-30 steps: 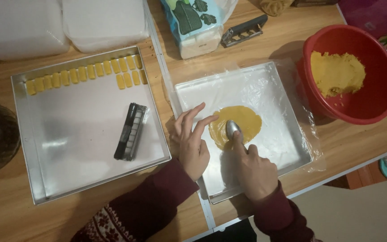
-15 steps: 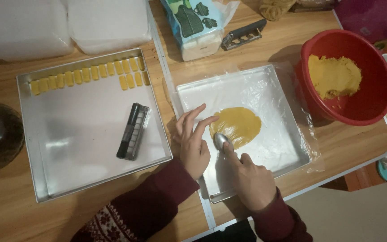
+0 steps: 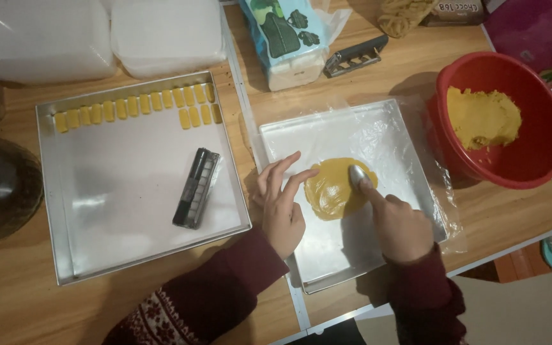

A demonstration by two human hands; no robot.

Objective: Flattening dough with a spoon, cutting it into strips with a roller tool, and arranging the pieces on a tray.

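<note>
Right hand (image 3: pixel 398 225) grips a spoon (image 3: pixel 357 175), pressing its back on the yellow dough (image 3: pixel 333 190) in the lined tray (image 3: pixel 378 128). Left hand (image 3: pixel 280 203), fingers spread, rests at dough's edge w/ nothing held. Best: even pressure, work center outward, keep film flat.

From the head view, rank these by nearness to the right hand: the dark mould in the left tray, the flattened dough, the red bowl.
1. Flattened dough: just left of the right hand, under its spoon.
2. Red bowl: up and right, on the table.
3. Dark mould: far left, lying in the other tray.
</note>
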